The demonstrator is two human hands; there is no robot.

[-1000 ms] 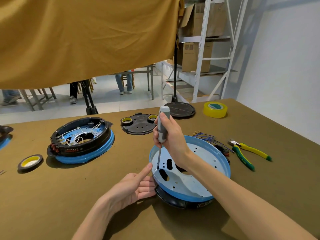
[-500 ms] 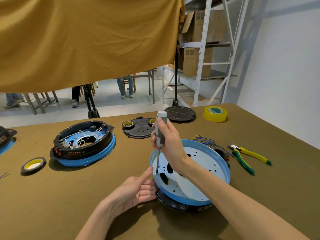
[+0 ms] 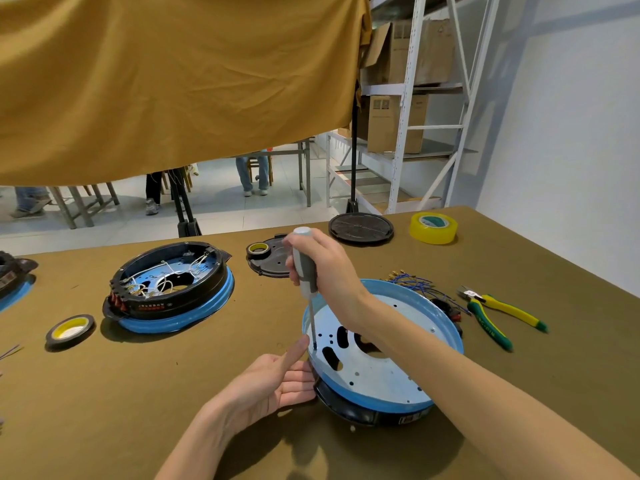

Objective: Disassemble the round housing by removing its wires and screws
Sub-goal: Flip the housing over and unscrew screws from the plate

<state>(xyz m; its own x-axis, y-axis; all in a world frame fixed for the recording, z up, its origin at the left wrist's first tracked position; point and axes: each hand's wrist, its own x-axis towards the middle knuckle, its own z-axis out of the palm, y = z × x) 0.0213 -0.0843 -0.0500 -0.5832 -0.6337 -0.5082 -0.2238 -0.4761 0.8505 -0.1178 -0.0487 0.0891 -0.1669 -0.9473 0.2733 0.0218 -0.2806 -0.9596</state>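
Note:
A round housing [image 3: 391, 372] with a blue rim and pale metal plate lies in front of me on a black base. My right hand [image 3: 325, 271] grips a grey-handled screwdriver [image 3: 304, 271] held upright, its tip on the plate near the left rim. My left hand [image 3: 277, 379] rests against the housing's left edge, thumb raised beside the screwdriver shaft, fingers curled under the rim. Loose blue wires [image 3: 415, 284] lie just behind the housing.
A second housing [image 3: 169, 285] with white wires sits at the left. Black tape roll [image 3: 70, 330], black cover plate [image 3: 270, 258] with a tape roll on it, round black lid [image 3: 360, 228], yellow tape [image 3: 433, 227] and yellow-green pliers [image 3: 495, 315] lie around on the olive table.
The screwdriver tip has come down onto the plate near the left rim. My left hand has stayed against the housing edge. The view has shifted slightly.

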